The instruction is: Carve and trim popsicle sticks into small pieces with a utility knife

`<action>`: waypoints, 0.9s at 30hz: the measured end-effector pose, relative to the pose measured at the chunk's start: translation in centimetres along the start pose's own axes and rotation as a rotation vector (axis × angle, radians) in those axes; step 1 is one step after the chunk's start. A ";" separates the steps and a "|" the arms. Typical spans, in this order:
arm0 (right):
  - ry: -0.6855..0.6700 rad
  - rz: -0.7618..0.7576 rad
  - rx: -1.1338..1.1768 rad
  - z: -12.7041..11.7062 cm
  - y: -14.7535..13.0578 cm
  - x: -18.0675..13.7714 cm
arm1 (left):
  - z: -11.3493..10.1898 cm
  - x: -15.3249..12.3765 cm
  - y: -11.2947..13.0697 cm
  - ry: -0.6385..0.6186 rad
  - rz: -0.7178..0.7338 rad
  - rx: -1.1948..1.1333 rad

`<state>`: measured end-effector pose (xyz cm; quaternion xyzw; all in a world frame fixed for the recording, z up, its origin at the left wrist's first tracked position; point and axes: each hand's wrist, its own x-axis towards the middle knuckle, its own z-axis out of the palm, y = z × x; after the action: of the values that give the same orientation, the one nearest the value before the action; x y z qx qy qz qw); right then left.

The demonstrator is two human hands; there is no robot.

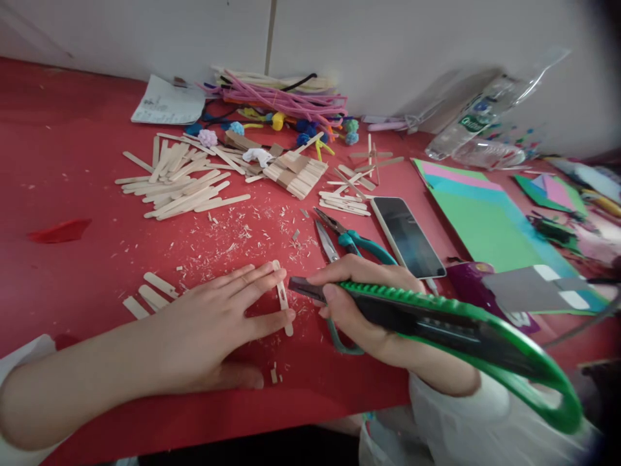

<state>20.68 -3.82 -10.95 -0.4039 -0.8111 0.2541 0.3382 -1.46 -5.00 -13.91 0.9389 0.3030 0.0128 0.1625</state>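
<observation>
My left hand (213,320) lies flat on the red table (72,194), its stretched fingers pressing down a wooden craft stick (282,296). My right hand (361,301) is wrapped round a green and black utility knife (436,320). The knife's dark tip touches the stick near its middle. Wood shavings (242,233) are scattered round the stick. Short cut stick pieces (150,294) lie left of my left hand.
A heap of craft sticks (179,178) and a glued stick panel (295,171) lie further back. Teal-handled pliers (354,239) and a phone (407,236) sit right of centre. Pipe cleaners (286,97), pompoms, coloured paper (480,217) and a plastic bottle (475,120) line the back and right.
</observation>
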 end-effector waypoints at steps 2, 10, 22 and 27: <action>-0.063 -0.035 0.003 0.0 0.1 0.1 | -0.1 0.0 -0.2 -0.025 0.020 -0.002; -0.094 -0.072 -0.020 0.1 0.2 0.1 | -0.1 -0.3 -0.2 -0.032 -0.020 0.035; -0.110 -0.131 -0.027 1.0 1.2 -0.5 | -0.4 -0.1 -0.4 -0.003 0.038 -0.004; -0.133 -0.169 -0.022 1.0 1.2 -0.4 | -0.2 -0.4 -0.7 -0.008 0.040 -0.003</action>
<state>20.73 -3.64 -12.58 -0.3201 -0.8657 0.2421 0.2992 -2.17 -4.61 -13.97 0.9446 0.2836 0.0126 0.1648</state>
